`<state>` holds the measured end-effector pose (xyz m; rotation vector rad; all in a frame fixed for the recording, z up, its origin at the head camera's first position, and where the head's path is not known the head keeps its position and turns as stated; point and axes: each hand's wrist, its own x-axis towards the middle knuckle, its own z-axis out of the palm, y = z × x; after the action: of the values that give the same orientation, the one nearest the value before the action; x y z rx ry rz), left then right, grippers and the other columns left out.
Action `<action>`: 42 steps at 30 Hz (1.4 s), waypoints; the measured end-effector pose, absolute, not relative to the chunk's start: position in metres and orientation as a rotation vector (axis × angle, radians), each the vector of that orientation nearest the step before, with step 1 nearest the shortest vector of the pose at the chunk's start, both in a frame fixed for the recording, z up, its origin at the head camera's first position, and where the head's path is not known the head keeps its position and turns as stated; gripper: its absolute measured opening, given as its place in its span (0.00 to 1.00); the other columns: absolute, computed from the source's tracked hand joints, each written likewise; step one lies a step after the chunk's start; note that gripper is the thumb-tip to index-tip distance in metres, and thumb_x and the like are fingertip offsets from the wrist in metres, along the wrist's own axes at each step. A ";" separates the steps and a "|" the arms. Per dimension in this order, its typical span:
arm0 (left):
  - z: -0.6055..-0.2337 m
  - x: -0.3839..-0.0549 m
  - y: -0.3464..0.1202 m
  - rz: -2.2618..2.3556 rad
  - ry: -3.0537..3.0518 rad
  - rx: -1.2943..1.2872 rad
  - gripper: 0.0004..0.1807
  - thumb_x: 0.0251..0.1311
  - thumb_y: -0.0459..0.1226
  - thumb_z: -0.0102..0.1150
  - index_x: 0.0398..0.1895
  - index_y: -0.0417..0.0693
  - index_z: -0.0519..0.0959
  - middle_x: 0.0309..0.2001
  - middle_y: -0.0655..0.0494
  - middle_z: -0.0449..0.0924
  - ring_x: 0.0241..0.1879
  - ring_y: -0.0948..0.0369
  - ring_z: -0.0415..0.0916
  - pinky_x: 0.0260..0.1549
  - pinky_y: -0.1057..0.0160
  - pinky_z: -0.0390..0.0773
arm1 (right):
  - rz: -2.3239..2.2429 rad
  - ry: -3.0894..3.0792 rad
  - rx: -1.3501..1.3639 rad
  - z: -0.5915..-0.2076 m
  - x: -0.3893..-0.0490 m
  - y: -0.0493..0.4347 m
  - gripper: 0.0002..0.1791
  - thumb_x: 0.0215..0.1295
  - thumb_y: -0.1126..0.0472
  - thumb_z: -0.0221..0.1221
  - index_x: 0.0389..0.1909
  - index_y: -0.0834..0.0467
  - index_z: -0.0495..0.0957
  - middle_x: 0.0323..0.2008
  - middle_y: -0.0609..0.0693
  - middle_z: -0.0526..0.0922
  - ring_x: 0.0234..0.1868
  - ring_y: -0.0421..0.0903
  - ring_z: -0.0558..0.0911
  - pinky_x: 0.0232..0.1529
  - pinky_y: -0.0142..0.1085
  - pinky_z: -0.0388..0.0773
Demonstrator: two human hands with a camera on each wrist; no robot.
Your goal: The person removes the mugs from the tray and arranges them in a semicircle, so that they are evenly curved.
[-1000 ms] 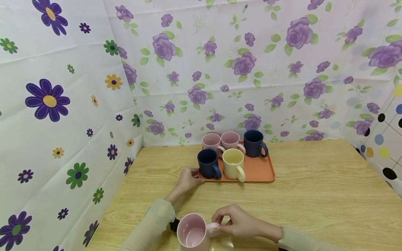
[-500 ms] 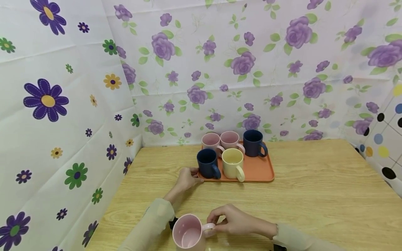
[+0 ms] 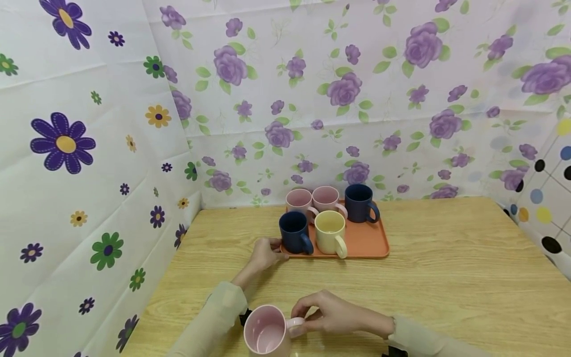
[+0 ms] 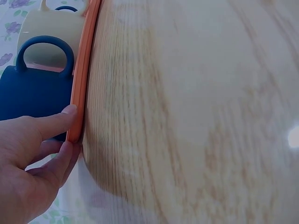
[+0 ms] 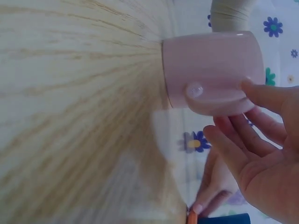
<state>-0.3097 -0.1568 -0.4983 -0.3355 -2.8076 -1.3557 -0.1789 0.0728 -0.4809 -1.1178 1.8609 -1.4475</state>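
Observation:
At the near left corner of the orange tray (image 3: 370, 242), my left hand (image 3: 263, 256) pinches the rim; the left wrist view shows its fingertips on the tray's edge, beside a navy mug (image 4: 35, 93). That mug and a yellow mug (image 3: 327, 240) stand in the tray's front row. Close to my body, a pink mug (image 3: 277, 342) stands upright, its handle pointing right. My right hand (image 3: 332, 313) pinches this handle with thumb and fingers. In the right wrist view the pink mug's wall (image 5: 210, 65) shows side-on, its base at the wooden tabletop.
Along the tray's back are two pink mugs, a left one (image 3: 298, 202) and a middle one (image 3: 324, 197), and another navy mug (image 3: 358, 206). The wooden table (image 3: 446, 272) extends to both sides. Flowered sheets (image 3: 290, 99) hang behind and at the left.
My right hand and the pink mug have shifted slightly left, mostly in the first half second. My left hand keeps its place at the tray's corner.

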 end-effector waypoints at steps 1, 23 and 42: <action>-0.499 -0.309 -0.157 -1.355 -2.809 -0.342 0.22 0.44 0.31 0.75 0.45 0.33 0.83 0.44 0.39 0.85 0.44 0.52 0.83 0.40 0.64 0.84 | -1.441 1.866 -1.109 -0.481 -0.179 0.075 0.13 0.65 0.56 0.62 0.48 0.55 0.80 0.44 0.49 0.83 0.46 0.34 0.80 0.47 0.28 0.81; -0.499 -0.312 -0.159 -1.399 -2.804 -0.300 0.22 0.44 0.28 0.75 0.45 0.31 0.82 0.43 0.39 0.84 0.41 0.53 0.82 0.38 0.64 0.83 | -1.395 2.299 -1.094 -0.475 -0.209 0.145 0.12 0.72 0.57 0.53 0.52 0.51 0.77 0.47 0.58 0.82 0.48 0.42 0.81 0.46 0.33 0.81; -0.498 -0.311 -0.159 -1.416 -2.786 -0.296 0.22 0.42 0.27 0.75 0.44 0.30 0.81 0.39 0.39 0.84 0.37 0.53 0.83 0.35 0.64 0.83 | -1.734 2.604 -0.822 -0.472 -0.215 0.166 0.14 0.71 0.67 0.53 0.55 0.63 0.74 0.42 0.56 0.82 0.39 0.35 0.81 0.36 0.38 0.85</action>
<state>-0.3106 -0.1587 -0.4981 -0.2963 -2.7859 -1.4163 -0.2153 0.1660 -0.4715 -0.8224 2.6036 -1.7336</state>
